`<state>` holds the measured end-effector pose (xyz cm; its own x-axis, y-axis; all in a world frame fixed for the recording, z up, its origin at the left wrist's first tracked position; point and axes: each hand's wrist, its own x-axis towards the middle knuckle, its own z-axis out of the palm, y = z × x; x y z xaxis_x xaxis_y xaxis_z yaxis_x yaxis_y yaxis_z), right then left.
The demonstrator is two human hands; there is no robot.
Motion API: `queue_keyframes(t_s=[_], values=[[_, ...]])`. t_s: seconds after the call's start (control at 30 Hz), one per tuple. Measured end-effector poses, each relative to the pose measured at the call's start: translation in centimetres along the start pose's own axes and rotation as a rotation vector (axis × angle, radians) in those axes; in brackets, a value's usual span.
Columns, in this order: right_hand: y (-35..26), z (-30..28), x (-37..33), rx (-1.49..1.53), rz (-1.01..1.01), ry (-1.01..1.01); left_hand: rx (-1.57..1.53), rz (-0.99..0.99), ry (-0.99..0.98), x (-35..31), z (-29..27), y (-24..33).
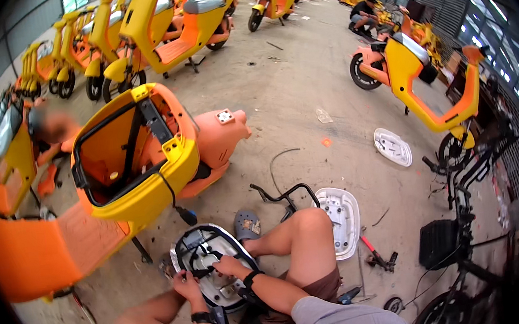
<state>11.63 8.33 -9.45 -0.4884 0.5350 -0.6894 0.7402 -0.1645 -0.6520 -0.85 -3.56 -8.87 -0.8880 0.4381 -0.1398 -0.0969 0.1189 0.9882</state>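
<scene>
An upturned scooter seat [225, 296], with a pale underside and a black rim, lies on the floor between my bent legs. Over its inner side my right hand [231, 266] is closed, its fingers pinching a slim black part [204, 271]. Close by, at the seat's left edge, my left hand [187, 284] has its fingers pressed together. Whatever sits in those left fingertips is too small to make out. In front of me stands a yellow-and-orange scooter [144, 201] with its seat compartment open. A black cord with a plug [186, 216] hangs from that compartment.
A black bent-tube bracket [284, 195] and a white seat base [339, 223] lie beyond my right knee. Near them is a red-handled tool [374, 251]. A bare black scooter frame [462, 223] stands at right. Several scooters line the back left; a person [364, 14] crouches far right.
</scene>
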Motion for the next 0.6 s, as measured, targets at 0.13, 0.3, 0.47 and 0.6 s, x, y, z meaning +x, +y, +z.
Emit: queue_keyframes(t_s=[0.13, 0.3, 0.47, 0.6], values=[[0.7, 1.6, 1.1, 0.286, 0.052, -0.086, -0.060, -0.115, 0.085, 0.4, -0.5, 0.0], [2.0, 0.9, 1.7, 0.354, 0.026, -0.080, -0.084, -0.007, 0.087, -0.3, 0.6, 0.2], [2.1, 1.3, 1.4, 0.219, -0.021, -0.096, -0.108, -0.013, 0.066, 0.1, -0.1, -0.1], [1.3, 1.2, 1.4, 0.166, 0.023, -0.105, -0.085, -0.088, -0.080, 0.6, 0.0, -2.4]])
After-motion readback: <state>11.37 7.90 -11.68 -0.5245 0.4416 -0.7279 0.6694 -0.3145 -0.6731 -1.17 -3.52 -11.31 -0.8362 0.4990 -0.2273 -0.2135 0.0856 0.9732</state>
